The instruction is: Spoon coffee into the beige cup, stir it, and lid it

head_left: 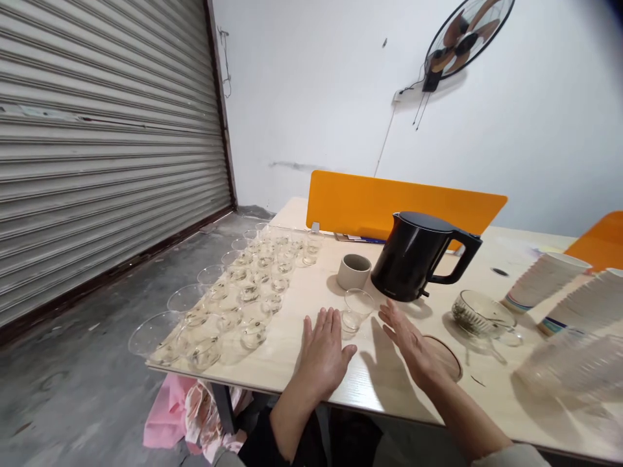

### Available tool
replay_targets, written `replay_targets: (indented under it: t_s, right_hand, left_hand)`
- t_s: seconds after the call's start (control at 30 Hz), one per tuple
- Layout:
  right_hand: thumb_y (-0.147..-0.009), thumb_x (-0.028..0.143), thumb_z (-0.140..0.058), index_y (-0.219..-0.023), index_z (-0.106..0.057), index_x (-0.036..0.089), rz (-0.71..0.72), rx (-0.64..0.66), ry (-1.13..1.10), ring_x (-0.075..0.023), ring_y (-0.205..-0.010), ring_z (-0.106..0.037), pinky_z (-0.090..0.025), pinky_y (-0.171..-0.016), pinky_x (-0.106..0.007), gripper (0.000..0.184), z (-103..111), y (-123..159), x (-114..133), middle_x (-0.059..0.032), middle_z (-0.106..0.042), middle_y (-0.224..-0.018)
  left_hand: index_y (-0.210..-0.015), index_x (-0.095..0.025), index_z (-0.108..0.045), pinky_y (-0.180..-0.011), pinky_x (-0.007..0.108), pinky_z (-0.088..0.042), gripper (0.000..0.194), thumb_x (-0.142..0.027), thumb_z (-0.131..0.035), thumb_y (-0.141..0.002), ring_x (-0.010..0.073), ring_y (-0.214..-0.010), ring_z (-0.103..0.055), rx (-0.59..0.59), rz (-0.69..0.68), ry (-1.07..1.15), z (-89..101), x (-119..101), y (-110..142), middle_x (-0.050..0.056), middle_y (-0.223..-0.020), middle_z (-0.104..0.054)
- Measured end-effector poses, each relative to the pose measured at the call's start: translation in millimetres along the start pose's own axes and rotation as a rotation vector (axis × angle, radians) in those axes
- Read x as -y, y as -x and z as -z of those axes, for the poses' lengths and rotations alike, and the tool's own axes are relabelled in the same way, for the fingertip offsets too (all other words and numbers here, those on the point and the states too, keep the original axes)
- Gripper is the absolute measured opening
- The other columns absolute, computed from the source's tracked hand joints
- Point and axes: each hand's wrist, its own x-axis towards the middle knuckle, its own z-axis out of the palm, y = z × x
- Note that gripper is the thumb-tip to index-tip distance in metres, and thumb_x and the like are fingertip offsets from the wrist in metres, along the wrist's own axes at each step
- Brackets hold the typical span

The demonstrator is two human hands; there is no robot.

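1. A small clear glass cup (357, 310) is flanked by the left hand (323, 353) and right hand (407, 342), both spread flat, nothing held.
2. The pale wood-grain tabletop (389, 383) is backed by a smooth black kettle (413, 256).
3. A ribbed roller shutter (107, 143) is seen behind.

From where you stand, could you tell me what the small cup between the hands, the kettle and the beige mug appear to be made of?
The small cup looks like clear glass or plastic: the tabletop shows through it. The kettle looks like black matte plastic, without bright reflections, though coated metal is possible. The beige mug looks like unglazed ceramic, dull and thick-walled.
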Motion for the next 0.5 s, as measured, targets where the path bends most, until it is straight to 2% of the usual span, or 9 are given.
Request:
replay_targets:
  t_s: [0.1, 0.17, 0.33, 0.43, 0.5]
  right_hand:
    - [-0.097, 0.072, -0.033, -0.160, -0.032, 0.024, -0.168, 0.022, -0.320, -0.0253, -0.140, -0.050, -0.042, -0.117, -0.044, 0.079, -13.5, 4.8, -8.2, -0.0131, -0.047, -0.156]
    - [-0.095, 0.075, -0.038, -0.160, -0.032, 0.027, -0.189, 0.016, -0.421, -0.0257, -0.143, -0.046, -0.034, -0.121, -0.045, 0.081, -16.6, -1.8, -15.3, -0.0108, -0.045, -0.158]
    - [-0.092, 0.077, -0.040, -0.157, -0.039, 0.023, -0.118, -0.008, -0.321, -0.0297, -0.145, -0.043, -0.030, -0.123, -0.051, 0.085, -6.1, -15.9, -35.4, -0.0137, -0.043, -0.158]
    - [-0.092, 0.076, -0.042, -0.153, -0.046, 0.020, -0.087, -0.042, -0.210, -0.0324, -0.146, -0.041, -0.027, -0.123, -0.055, 0.083, 2.9, -10.6, -36.5, -0.0156, -0.047, -0.156]
    - [-0.093, 0.074, -0.041, -0.150, -0.050, 0.021, -0.076, -0.063, -0.176, -0.0332, -0.144, -0.043, -0.029, -0.122, -0.057, 0.079, 8.3, -1.6, -31.1, -0.0156, -0.049, -0.154]
  left_hand:
    - [-0.161, -0.008, -0.017, -0.125, 0.064, -0.006, 0.072, -0.048, -0.028, -0.102, 0.0287, -0.157, -0.011, 0.019, 0.004, 0.025, -0.3, -6.5, -7.6, 0.010, -0.167, -0.020]
    - [-0.162, -0.012, -0.018, -0.124, 0.066, -0.004, 0.069, -0.046, -0.028, -0.102, 0.0278, -0.157, -0.011, 0.020, 0.002, 0.040, -2.3, -8.2, -8.9, 0.007, -0.167, -0.021]
    - [-0.162, -0.021, -0.021, -0.123, 0.068, -0.001, 0.064, -0.042, -0.031, -0.102, 0.0287, -0.157, -0.014, -0.002, -0.019, 0.021, -8.6, -8.6, -6.2, 0.003, -0.166, -0.028]
    - [-0.161, -0.025, -0.023, -0.123, 0.069, -0.002, 0.062, -0.040, -0.033, -0.102, 0.0295, -0.157, -0.014, -0.014, -0.031, -0.017, -10.9, -8.6, -4.9, 0.002, -0.166, -0.029]
    - [-0.161, -0.024, -0.023, -0.123, 0.069, -0.003, 0.062, -0.039, -0.034, -0.102, 0.0297, -0.156, -0.015, -0.011, -0.038, -0.034, -11.1, -8.4, -4.2, 0.003, -0.166, -0.028]
